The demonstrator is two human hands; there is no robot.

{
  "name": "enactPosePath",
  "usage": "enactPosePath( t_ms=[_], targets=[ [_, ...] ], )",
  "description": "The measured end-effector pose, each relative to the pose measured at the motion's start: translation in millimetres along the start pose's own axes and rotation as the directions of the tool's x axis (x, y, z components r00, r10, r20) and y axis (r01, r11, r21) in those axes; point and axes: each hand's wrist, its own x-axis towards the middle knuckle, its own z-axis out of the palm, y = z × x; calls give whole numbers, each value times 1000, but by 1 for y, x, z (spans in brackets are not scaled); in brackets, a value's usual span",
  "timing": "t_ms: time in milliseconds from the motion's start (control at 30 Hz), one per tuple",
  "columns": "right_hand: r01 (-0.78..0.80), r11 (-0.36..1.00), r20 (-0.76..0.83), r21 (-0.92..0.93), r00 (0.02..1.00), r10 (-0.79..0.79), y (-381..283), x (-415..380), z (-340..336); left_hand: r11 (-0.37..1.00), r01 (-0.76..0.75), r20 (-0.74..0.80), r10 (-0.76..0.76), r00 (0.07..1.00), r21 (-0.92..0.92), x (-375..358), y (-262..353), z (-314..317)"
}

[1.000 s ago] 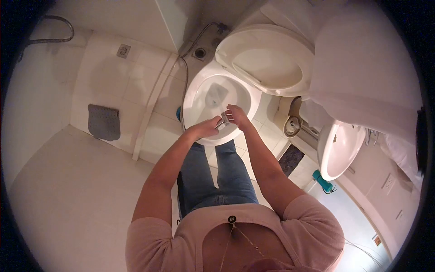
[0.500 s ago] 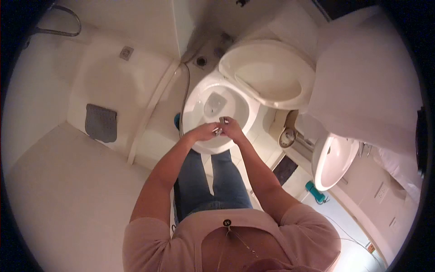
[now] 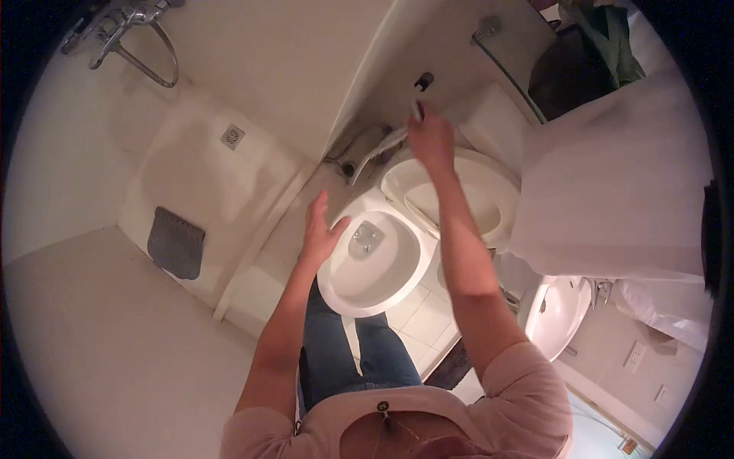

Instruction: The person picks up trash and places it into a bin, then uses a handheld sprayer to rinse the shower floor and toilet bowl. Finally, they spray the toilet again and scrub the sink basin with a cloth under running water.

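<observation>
My right hand [image 3: 432, 138] is raised over the toilet's upright lid [image 3: 478, 180], its fingers closed round the end of a hand sprayer [image 3: 418, 111]. A pale hose [image 3: 378, 154] hangs from that hand down toward the wall behind the toilet. My left hand [image 3: 322, 229] is beside the left rim of the toilet bowl [image 3: 375, 264]; its fingers and thumb are spread and nothing is in it. Some water shows at the bottom of the bowl.
A wall holder [image 3: 423, 81] is just above my right hand. On the left are a shower floor with a drain [image 3: 232, 137], a grey mat [image 3: 177, 242] and a shower tap [image 3: 115, 30]. A sink [image 3: 562, 314] and a white curtain [image 3: 604, 183] stand at the right.
My hands have parted from over the bowl. The right one has moved up toward the wall holder with the sprayer; the left one has opened at the rim. The view has shifted upward.
</observation>
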Motion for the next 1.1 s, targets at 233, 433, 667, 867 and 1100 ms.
enactPosePath(
  t_ms=[233, 433, 667, 867, 1100],
  targets=[
    [72, 974, -90, -215, 992, -93, 55, 136, 14, 903, 413, 94, -403, 910, -123, -91, -70, -29],
    [108, 967, -64, -231, 990, -126, 73, 155, 1, 899, 434, 109, -437, 893, 57, -112, -69, -51],
    [226, 952, -223, -206, 936, -271, 66, 160, 17, 932, 361, 48, -362, 931, 37, -102, -71, -58],
    [239, 931, -208, -276, 931, -301, 83, 162, 28, 940, 329, 0, -331, 944, 94, -107, -56, -66],
    [248, 930, -273, -272, 907, -322, 67, 158, 0, 899, 408, -45, -407, 913, 157, -145, -37, -84]
  ],
)
